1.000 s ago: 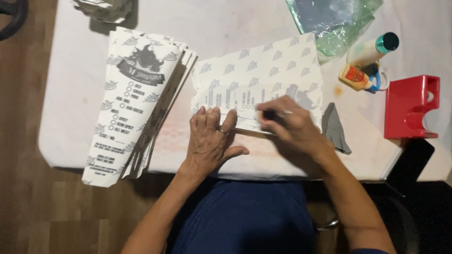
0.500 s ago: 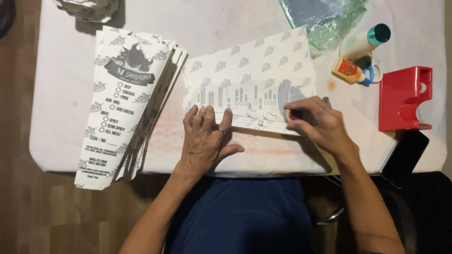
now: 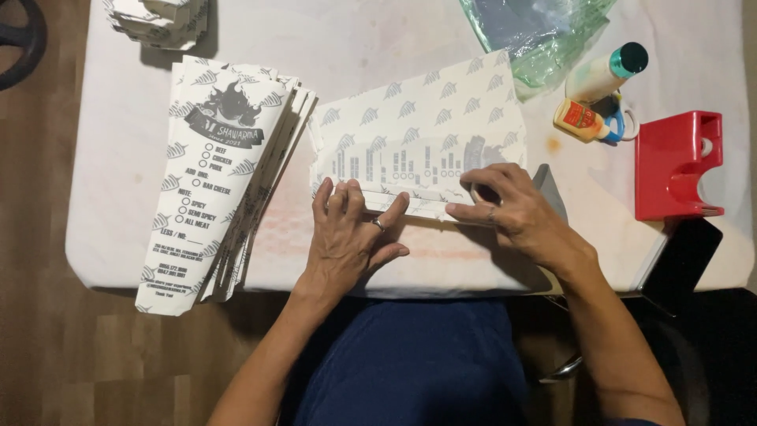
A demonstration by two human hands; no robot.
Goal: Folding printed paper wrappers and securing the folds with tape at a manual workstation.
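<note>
Both hands are pressed on the printed paper sheet lying mid-desk. Since a second ago, the right hand has been slid rightward along the folded lower flap; its grip is pinched closed on the flap edge. The left hand lies flat, open, pinning the fold, so the crease is judged nearly complete.

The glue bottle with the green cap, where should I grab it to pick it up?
Grab the glue bottle around its pale middle, coming straight down from above. It lies on its side on the table, cap pointing up and right, so both long sides are free. The smaller orange-labelled bottle crowds its near end.
</note>
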